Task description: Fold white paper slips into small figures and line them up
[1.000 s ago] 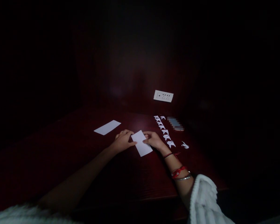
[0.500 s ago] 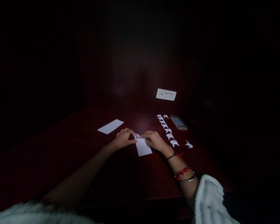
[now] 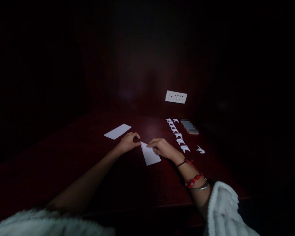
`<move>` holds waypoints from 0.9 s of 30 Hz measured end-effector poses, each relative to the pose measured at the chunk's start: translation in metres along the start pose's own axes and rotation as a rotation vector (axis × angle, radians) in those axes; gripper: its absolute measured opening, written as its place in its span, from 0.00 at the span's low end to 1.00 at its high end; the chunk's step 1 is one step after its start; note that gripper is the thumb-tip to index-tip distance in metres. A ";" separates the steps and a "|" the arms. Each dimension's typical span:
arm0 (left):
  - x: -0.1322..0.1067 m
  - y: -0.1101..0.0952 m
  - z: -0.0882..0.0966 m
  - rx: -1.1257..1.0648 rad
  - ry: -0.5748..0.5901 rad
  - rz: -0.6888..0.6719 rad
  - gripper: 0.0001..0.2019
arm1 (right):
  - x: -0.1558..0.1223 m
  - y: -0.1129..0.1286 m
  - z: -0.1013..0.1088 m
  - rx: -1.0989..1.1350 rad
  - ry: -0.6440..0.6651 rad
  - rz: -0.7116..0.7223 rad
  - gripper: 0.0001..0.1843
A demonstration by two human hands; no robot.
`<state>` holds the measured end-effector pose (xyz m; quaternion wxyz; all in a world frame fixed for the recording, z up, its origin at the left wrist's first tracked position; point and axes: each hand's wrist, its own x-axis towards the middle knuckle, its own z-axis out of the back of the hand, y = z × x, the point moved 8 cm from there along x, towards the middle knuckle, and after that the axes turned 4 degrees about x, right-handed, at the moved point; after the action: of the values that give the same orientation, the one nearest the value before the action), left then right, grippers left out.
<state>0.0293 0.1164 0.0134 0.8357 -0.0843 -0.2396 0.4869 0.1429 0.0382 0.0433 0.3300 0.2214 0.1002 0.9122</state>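
Note:
A white slip of paper [image 3: 151, 156] lies on the dark red table [image 3: 127, 183] in front of me, its far corner folded over. My right hand [image 3: 161, 147] presses and pinches that folded corner with curled fingers. My left hand [image 3: 128, 141] rests with curled fingers on the table at the paper's far left tip, touching it. Red bracelets and a metal bangle [image 3: 195, 183] ring my right wrist.
A second white slip [image 3: 117, 131] lies to the far left. A row of several small folded white pieces [image 3: 178, 135] runs along the right, with one apart [image 3: 200, 150]. A phone [image 3: 189, 127] lies behind them. A white socket plate [image 3: 176, 97] sits on the dark wall.
The flat slip now has its far corner folded down. My right hand slid onto the fold, and my left hand shifted to the paper's far tip.

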 end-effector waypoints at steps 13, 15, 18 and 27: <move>-0.008 -0.031 0.023 0.056 -0.072 -0.227 0.11 | 0.001 0.005 -0.012 -0.267 0.046 0.072 0.16; -0.011 -0.039 0.023 0.078 -0.054 -0.274 0.12 | 0.001 0.006 -0.012 -0.312 0.047 0.069 0.14; -0.014 -0.048 0.016 0.130 0.030 -0.336 0.11 | 0.001 0.010 -0.011 -0.363 0.043 0.068 0.13; -0.015 -0.048 0.004 0.201 0.121 -0.378 0.10 | 0.001 0.014 -0.009 -0.400 0.030 0.065 0.13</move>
<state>0.0582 0.0782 0.0298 0.9292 0.0168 -0.1510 0.3369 0.1303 0.0274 0.0400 0.3365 0.1411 -0.0853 0.9271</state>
